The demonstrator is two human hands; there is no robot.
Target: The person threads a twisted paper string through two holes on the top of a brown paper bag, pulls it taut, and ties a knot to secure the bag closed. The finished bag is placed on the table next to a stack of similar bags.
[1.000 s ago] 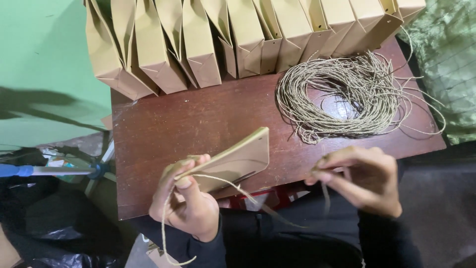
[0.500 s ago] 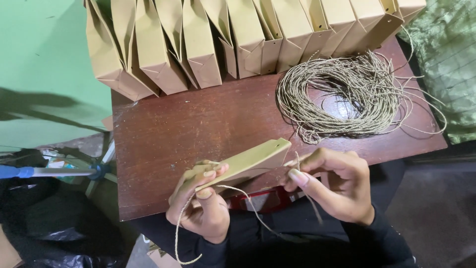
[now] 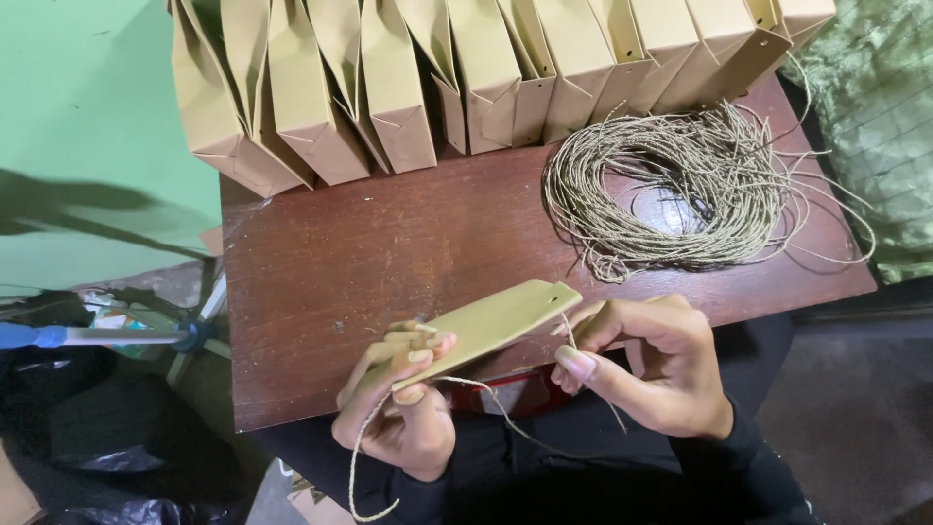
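Observation:
My left hand [image 3: 398, 408] grips a flat folded tan paper bag [image 3: 491, 323] over the near edge of the dark wooden table [image 3: 369, 253]. A length of tan cord [image 3: 362, 465] runs from that hand and hangs in a loop below it. My right hand [image 3: 646, 365] is at the bag's right end, by a small hole near the edge, pinching a cord end between thumb and fingers. A second strand [image 3: 612, 413] trails down under this hand.
A row of several folded tan paper bags [image 3: 486, 78] stands along the table's far edge. A big loose coil of cord [image 3: 680, 190] lies at the right. Green fabric [image 3: 875, 117] sits right of the table, black bags [image 3: 87, 428] and a blue-handled tool [image 3: 58, 336] at the left.
My left hand has tilted the bag flatter and lifted its right end. My right hand moved left from beside the bag up to its holed end with the cord.

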